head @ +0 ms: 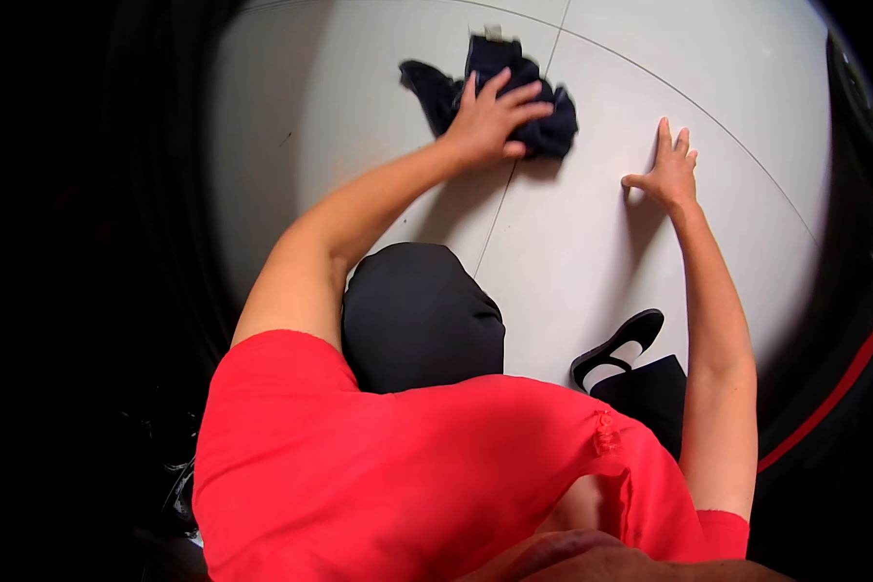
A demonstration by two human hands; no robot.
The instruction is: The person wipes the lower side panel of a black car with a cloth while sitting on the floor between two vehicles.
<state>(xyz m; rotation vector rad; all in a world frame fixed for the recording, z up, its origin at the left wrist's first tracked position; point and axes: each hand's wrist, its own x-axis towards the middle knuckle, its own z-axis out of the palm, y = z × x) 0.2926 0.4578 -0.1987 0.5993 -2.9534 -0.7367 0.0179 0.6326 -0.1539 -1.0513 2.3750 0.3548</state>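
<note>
A crumpled dark navy cloth lies on the pale tiled floor, a small whitish tag at its far edge. My left hand rests palm down on top of this cloth with the fingers spread, covering its middle. To the right, apart from the cloth, my right hand is held at the floor. Its fingers and thumb are spread and nothing is in it.
My bent knee in dark trousers stands close under my left arm. A black shoe is planted beside my right forearm. Thin joint lines cross the floor. Dark objects, one with a red stripe, border the right side.
</note>
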